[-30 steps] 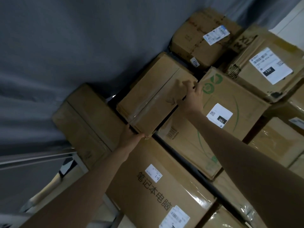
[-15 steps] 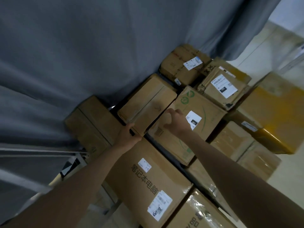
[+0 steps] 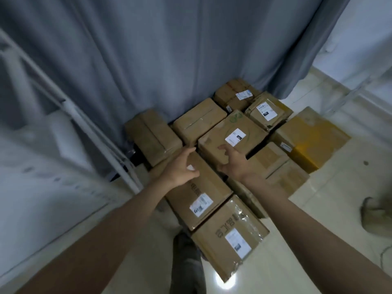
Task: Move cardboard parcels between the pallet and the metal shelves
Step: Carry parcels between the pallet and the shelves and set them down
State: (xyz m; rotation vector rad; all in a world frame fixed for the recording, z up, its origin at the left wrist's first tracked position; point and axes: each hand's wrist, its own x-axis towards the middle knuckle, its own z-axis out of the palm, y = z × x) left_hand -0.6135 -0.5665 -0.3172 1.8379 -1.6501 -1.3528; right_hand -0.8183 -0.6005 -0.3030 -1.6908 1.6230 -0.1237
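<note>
Below, both the left hand (image 3: 180, 166) and right hand (image 3: 234, 164) hover released, fingers spread, above cardboard parcels (image 3: 231, 139); yellow parcel (image 3: 309, 136) at two o'clock.

Ten cardboard boxes (image 3: 232, 136) lie packed together on the floor, one of them yellow (image 3: 309, 139). Two hands (image 3: 180, 168) reach over them. One grey curtain (image 3: 169, 49) hangs behind.

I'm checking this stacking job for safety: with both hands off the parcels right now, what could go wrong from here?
The parcels sit tightly packed, so a left hand or right hand reaching between them could get pinched. The taped parcel near the person's foot looks like a trip hazard.
</note>
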